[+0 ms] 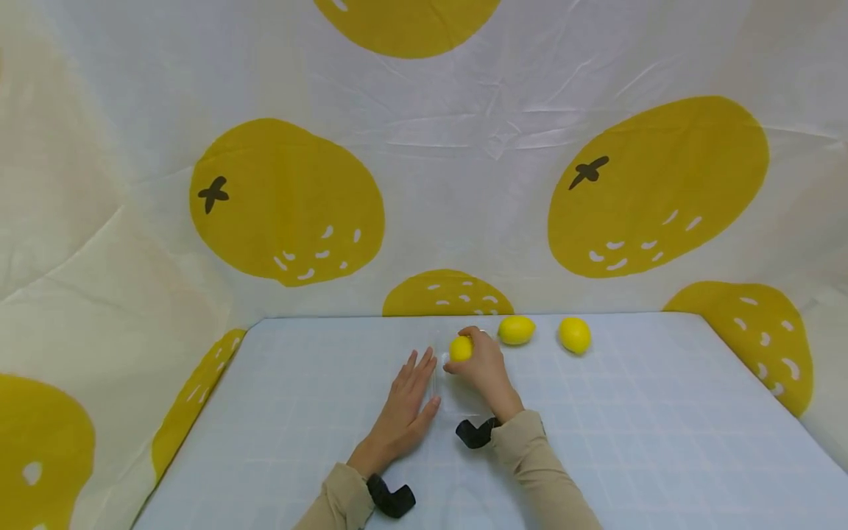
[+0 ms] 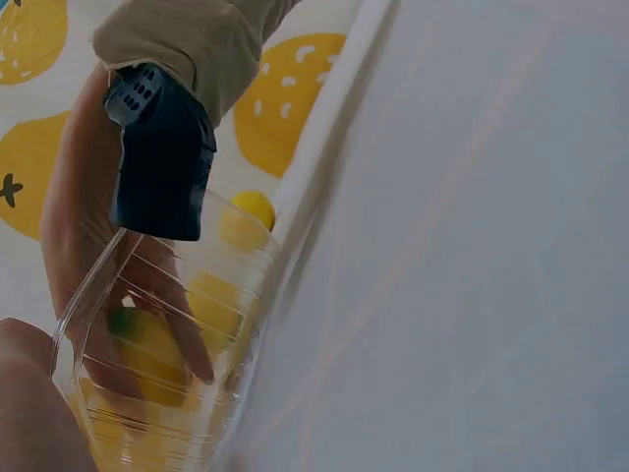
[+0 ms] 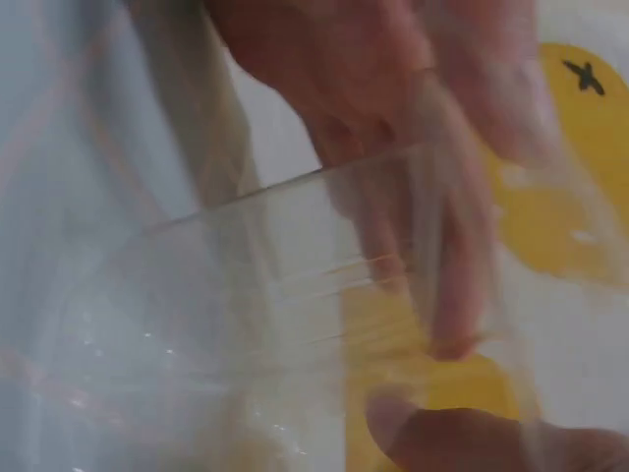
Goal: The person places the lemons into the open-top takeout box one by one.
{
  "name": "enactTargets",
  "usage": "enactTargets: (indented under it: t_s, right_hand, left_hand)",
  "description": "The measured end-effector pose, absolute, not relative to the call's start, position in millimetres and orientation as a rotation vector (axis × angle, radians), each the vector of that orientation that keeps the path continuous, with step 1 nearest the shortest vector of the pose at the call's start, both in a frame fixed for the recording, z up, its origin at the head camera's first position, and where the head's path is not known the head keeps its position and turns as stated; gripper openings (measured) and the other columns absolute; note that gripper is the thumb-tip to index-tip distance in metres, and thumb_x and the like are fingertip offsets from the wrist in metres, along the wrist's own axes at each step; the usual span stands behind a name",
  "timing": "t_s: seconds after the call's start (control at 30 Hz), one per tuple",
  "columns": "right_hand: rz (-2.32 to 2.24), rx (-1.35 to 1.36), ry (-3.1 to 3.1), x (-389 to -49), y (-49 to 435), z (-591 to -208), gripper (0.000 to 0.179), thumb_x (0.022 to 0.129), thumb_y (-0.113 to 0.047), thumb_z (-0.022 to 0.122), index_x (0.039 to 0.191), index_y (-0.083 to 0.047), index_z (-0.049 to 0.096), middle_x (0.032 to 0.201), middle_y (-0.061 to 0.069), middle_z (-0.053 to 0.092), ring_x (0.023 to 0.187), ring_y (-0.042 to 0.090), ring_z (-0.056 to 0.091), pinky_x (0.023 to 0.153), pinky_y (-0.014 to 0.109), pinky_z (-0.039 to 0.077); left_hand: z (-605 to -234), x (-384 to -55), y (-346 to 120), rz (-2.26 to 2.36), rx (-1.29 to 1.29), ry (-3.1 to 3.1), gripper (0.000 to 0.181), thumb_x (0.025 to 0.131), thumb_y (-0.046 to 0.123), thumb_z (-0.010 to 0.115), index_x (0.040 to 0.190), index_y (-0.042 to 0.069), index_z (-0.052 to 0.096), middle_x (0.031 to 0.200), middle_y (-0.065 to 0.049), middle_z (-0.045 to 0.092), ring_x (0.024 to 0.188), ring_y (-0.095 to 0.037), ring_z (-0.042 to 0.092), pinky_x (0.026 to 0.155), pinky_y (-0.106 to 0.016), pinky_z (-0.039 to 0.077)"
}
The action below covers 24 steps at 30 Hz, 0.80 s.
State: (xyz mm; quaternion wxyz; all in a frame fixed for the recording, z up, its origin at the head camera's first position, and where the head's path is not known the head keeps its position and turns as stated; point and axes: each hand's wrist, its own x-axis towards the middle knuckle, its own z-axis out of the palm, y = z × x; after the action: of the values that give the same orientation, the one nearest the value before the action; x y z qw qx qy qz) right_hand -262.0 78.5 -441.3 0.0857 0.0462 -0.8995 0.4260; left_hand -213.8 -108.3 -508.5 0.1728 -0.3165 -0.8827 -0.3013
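A lemon [image 1: 461,349] was held between the fingers and thumb of the right hand [image 1: 486,368], showing through the wall of a clear container [image 2: 88,282]; whether it touched the bottom, I could not tell. The left hand [image 1: 404,419] lay with straight fingers along the container's left side, probably to steady it. A second lemon [image 1: 516,330] and third lemon [image 1: 575,336] lay rightward near the surface's [image 1: 629,442] far edge, where printed cloth [image 1: 464,184] limited reach; more room opened nearer and sideways.
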Motion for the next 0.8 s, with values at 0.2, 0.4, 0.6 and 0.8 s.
enactTargets:
  t_s: [0.2,0.4,0.6,0.8]
  right_hand:
    - [1.076,0.153,-2.707,-262.8,70.7,-455.6,0.061,0.069,-0.018,0.09,0.119,-0.001,0.062,0.117,0.023,0.061,0.102,0.042,0.056,0.089,0.051,0.049]
    - [1.072,0.19,-2.712,-263.0,67.5,-458.2,0.062,0.068,-0.018,0.09,0.121,-0.003,0.061,0.116,0.024,0.059,0.101,0.044,0.054,0.086,0.051,0.049]
    - [1.109,0.272,-2.775,-263.2,70.9,-456.9,0.068,0.069,-0.014,0.087,0.129,-0.002,0.056,0.119,0.023,0.057,0.097,0.037,0.057,0.086,0.05,0.051]
    - [1.187,0.363,-2.773,-260.8,75.3,-452.3,0.067,0.072,-0.012,0.084,0.131,-0.001,0.055,0.123,0.022,0.057,0.104,0.035,0.058,0.092,0.052,0.049]
  left_hand:
    - [-510.7,-214.7,-107.0,-0.837,-0.904,-2.48,0.062,0.103,0.031,0.044,0.156,0.005,0.027,0.165,-0.005,0.017,0.149,-0.041,0.015,0.116,-0.059,0.017]
    - [-511.4,-216.8,-107.2,-0.855,-0.905,-2.472,0.062,0.102,0.03,0.044,0.156,0.005,0.027,0.165,-0.006,0.018,0.149,-0.04,0.015,0.115,-0.062,0.018]
    - [-510.1,-216.1,-107.3,-0.881,-0.915,-2.466,0.062,0.102,0.028,0.045,0.156,0.003,0.027,0.165,-0.008,0.018,0.148,-0.042,0.015,0.115,-0.063,0.018]
    - [-509.1,-215.3,-107.7,-0.889,-0.918,-2.464,0.062,0.102,0.028,0.045,0.156,0.004,0.028,0.165,-0.008,0.018,0.149,-0.041,0.015,0.114,-0.064,0.018]
